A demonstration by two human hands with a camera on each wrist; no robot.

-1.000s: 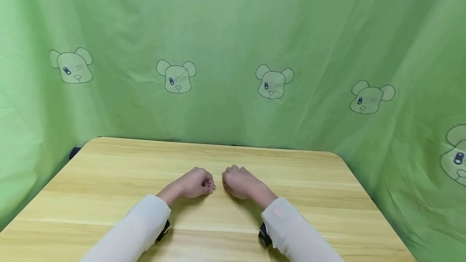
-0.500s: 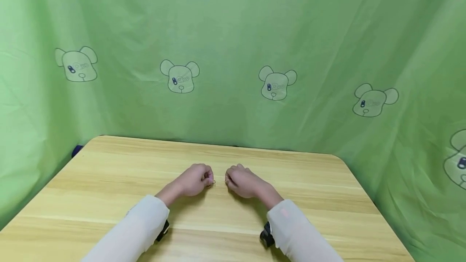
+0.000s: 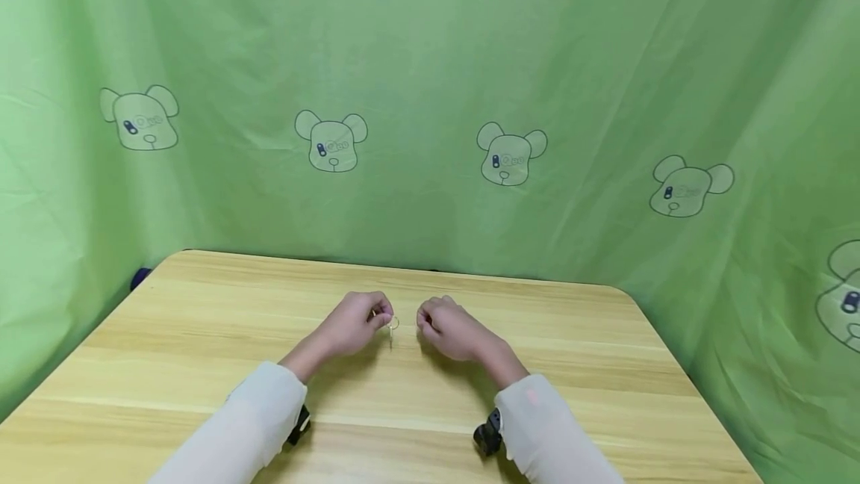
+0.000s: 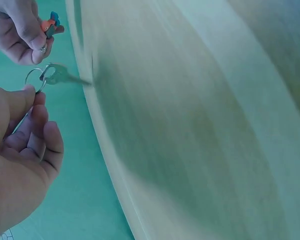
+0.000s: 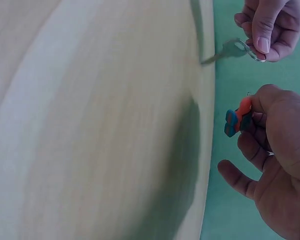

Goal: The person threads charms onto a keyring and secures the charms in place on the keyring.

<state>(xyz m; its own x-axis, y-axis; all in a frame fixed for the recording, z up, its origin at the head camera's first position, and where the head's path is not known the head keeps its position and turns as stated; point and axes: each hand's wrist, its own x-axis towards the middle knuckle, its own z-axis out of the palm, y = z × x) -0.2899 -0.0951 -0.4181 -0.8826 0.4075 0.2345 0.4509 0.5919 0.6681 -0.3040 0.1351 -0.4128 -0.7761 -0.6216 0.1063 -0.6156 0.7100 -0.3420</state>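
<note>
My left hand [image 3: 351, 324] pinches a thin metal key ring [image 3: 395, 323] between thumb and forefinger. From that ring hangs a silver key [image 4: 59, 75], its blade pointing down toward the table. Across a small gap, my right hand [image 3: 454, 330] pinches a small orange and blue figure charm [image 5: 244, 106], which is hidden in the head view. A tiny metal loop [image 5: 249, 94] shows at the charm's top. Ring and charm are apart. Both hands are above the table, their other fingers loosely curled.
The wood-grain table [image 3: 403, 424] lies under both hands, its far edge against a green curtain [image 3: 416, 215] printed with bear heads. Black wrist cameras [image 3: 488, 433] sit below the pale sleeves [image 3: 558, 432].
My left hand has risen slightly, and the key ring with its hanging key has come into clear view. The right hand has shifted a little right and stays near it.
</note>
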